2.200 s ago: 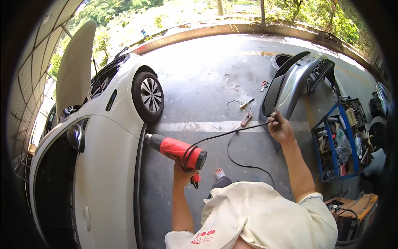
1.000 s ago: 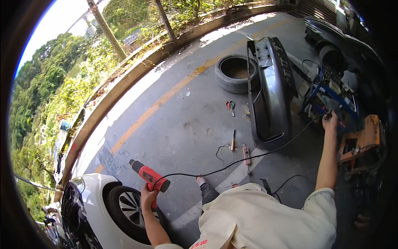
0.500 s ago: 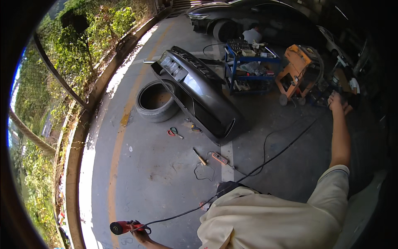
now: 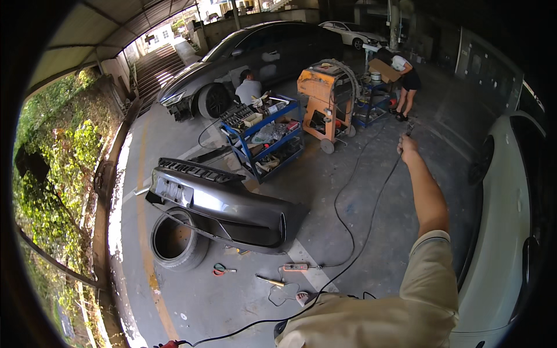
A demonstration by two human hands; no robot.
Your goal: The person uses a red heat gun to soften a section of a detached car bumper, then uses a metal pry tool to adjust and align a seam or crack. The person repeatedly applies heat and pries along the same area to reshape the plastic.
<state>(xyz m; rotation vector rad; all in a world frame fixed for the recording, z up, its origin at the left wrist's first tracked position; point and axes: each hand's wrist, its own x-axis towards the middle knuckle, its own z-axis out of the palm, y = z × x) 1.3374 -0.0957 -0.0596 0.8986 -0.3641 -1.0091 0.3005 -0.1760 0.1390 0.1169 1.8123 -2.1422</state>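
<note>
My right hand (image 4: 408, 147) is raised at the end of my outstretched arm, closed around a black power cable (image 4: 380, 200). Something small and dark, perhaps the plug, sticks up past its fingers. From there the cable sags across the floor and in front of my body to a red power tool (image 4: 170, 344), cut off by the lower edge. My left hand is out of the picture. On the floor before me lie an orange power strip (image 4: 296, 267), a soldering iron (image 4: 270, 281) with a light handle and red-and-green pliers (image 4: 223, 270).
A dark car bumper (image 4: 232, 211) leans over a tire (image 4: 180, 239). Beyond stand a blue tool cart (image 4: 268, 139) and an orange wheeled machine (image 4: 328, 98). One person crouches by the dark car (image 4: 261, 58); another bends over a box (image 4: 380, 74). A pale car (image 4: 505, 232) is at right.
The view has swung up and to the right, bringing in the pale car and the bending person. My left hand, earlier holding the red tool, has dropped out of sight; my right still grips the cable.
</note>
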